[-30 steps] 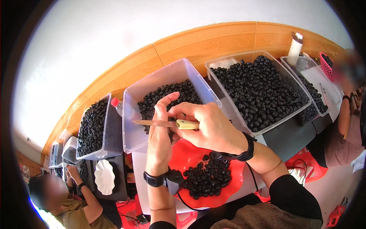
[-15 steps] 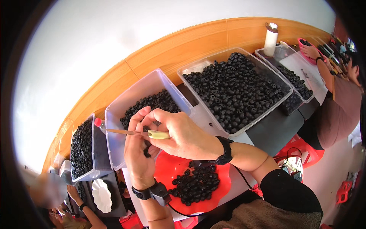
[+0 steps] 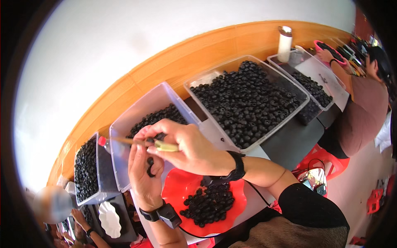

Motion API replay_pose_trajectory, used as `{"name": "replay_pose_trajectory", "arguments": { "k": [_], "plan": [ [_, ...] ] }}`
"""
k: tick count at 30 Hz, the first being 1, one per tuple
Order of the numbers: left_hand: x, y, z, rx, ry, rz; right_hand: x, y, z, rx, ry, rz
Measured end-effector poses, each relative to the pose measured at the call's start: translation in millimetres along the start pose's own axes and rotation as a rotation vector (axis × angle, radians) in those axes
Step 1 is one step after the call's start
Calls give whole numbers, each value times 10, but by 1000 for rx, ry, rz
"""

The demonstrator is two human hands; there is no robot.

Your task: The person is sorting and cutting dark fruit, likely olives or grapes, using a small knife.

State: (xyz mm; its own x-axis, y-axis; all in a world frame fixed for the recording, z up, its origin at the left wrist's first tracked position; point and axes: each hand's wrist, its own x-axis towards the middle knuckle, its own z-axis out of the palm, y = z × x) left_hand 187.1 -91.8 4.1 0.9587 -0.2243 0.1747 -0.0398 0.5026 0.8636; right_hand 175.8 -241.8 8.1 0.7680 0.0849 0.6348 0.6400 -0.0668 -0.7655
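My right hand [image 3: 198, 146] is closed on a small knife [image 3: 167, 147] with a yellow-green handle, its thin brownish blade pointing left and blurred. Opposite it, my left hand [image 3: 142, 177] is cupped with curled fingers round several small black round pieces [image 3: 150, 162], like berries or beads. Another black piece shows between both hands, close to the blade. Beneath them, a red wavy-rimmed plate [image 3: 175, 188] carries a heap of the same black pieces [image 3: 209, 204]. Just beyond my hands, a clear bin [image 3: 120, 153] is partly filled with them.
A large clear tub [image 3: 271, 130] full of black pieces stands right of centre, and a smaller tub [image 3: 337, 89] lies farther right. At left are another full tub [image 3: 99, 177] and a white wavy plate [image 3: 109, 219]. Other people sit at both ends; a white bottle [image 3: 284, 43] stands by the wall.
My hands have shifted slightly left in the picture, with the knife blade now blurred by motion. Black pieces show more plainly between the fingers. The whole view has turned a little.
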Motion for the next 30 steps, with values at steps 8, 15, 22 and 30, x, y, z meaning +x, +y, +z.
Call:
{"name": "replay_pose_trajectory", "arguments": {
  "k": [8, 15, 22, 30],
  "plan": [
    [-42, 94, 24, -50, -165, -144, 1, -19, 29, 76, 64, -67],
    [-30, 141, 44, 14, -146, -58, -5, -51, 22, 104, 56, 17],
    [-17, 108, 45, -50, -110, -77, 12, 36, 51, -56, 101, -219],
    [8, 148, -38, -228, -150, -97, -49, 97, 55, -282, 7, -277]
  ]
}}
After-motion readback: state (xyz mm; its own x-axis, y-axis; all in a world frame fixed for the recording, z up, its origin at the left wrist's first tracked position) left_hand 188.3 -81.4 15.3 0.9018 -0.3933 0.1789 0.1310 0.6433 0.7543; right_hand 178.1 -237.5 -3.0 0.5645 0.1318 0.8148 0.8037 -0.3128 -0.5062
